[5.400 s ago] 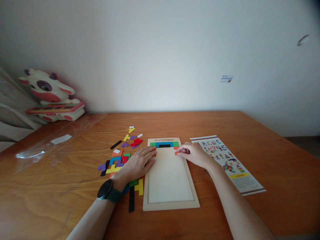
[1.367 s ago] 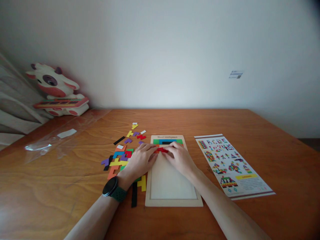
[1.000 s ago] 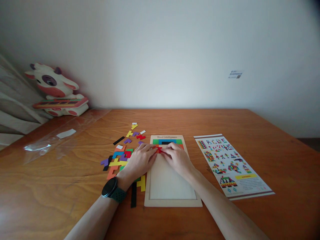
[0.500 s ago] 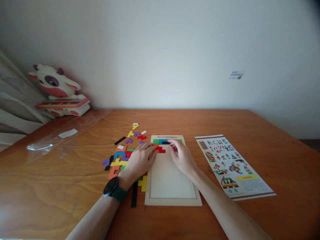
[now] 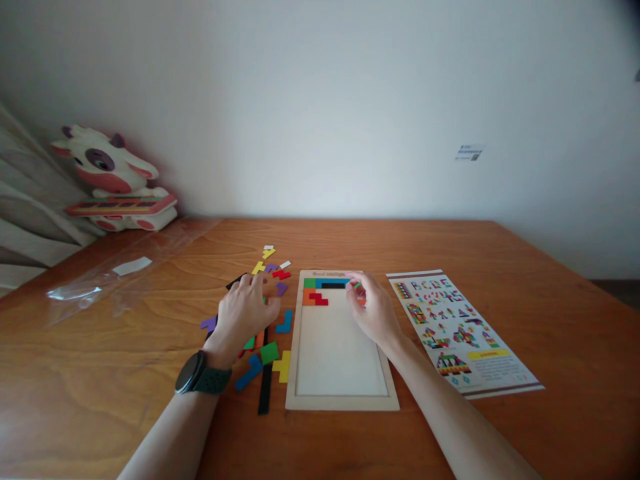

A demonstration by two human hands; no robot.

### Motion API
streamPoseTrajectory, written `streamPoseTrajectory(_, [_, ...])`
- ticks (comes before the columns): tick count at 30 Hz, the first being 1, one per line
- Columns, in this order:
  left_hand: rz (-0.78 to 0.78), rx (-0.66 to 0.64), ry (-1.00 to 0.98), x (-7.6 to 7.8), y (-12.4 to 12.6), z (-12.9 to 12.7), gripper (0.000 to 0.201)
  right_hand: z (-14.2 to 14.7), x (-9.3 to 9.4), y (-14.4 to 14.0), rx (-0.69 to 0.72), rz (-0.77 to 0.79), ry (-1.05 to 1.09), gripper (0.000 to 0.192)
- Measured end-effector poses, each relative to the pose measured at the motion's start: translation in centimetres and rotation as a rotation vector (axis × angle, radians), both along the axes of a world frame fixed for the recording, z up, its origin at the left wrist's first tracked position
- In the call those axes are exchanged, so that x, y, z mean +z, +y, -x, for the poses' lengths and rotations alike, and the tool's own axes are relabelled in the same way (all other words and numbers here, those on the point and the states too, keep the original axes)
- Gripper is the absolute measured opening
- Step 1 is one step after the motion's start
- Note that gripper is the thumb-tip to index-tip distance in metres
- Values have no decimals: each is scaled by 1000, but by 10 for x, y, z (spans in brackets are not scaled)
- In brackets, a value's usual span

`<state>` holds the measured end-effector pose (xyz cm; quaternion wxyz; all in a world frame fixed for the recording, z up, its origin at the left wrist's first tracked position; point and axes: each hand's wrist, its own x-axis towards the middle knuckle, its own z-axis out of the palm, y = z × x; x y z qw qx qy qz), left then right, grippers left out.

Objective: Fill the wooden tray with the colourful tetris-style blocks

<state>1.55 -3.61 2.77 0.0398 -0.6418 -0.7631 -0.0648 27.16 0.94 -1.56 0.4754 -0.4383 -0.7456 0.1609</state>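
My left hand (image 5: 245, 310), with a dark watch (image 5: 191, 372) on its wrist, is over the pile of loose puzzle pieces left of the wooden puzzle board (image 5: 345, 403). Its thumb stands apart from the fingers, and nothing shows in it. Curled over the board's upper right corner is my right hand (image 5: 373, 310), a gap between thumb and forefinger. A bit of orange (image 5: 363, 302) shows beside its fingers; I cannot tell whether they touch it. In the board's top left lie green (image 5: 309, 283), black (image 5: 333, 286), orange (image 5: 306, 297) and red (image 5: 319, 300) pieces, and some blue.
Around my left hand lie a blue piece (image 5: 284, 322), a green piece (image 5: 269, 353), a yellow piece (image 5: 282, 367) and a long black strip (image 5: 265, 387). A printed pattern sheet (image 5: 460, 333) is at right. Clear plastic wrap (image 5: 80, 293) and a cow toy keyboard (image 5: 123, 207) are at left.
My left hand has left the red piece on the board and moved left over the pile, uncovering blue and green pieces. My right hand has shifted slightly right.
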Motion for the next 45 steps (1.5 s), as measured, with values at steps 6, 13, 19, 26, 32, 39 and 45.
streamPoseTrajectory(6, [102,18,39,-6,1,1,44,-1,0,0,-5,-1,-2,21])
streamPoseTrajectory(13, [-34,-51,-72,-11,6,2,40,-6,1,4,-58,-34,-7,20])
streamPoseTrajectory(19, [-82,-79,-166,-16,9,2,37,-13,-1,13,-91,30,101,20])
streamPoseTrajectory(26, [-21,-179,-142,-18,6,6,63,-17,-8,18,-114,75,121,19])
streamPoseTrajectory(32, [53,-261,-287,-17,8,18,61,-18,-10,19,-100,73,84,17])
streamPoseTrajectory(39, [126,-309,-413,-30,15,24,38,-18,-11,20,-88,93,72,17])
streamPoseTrajectory(45, [66,-344,-379,-26,12,21,40,-18,-11,19,-84,89,76,17])
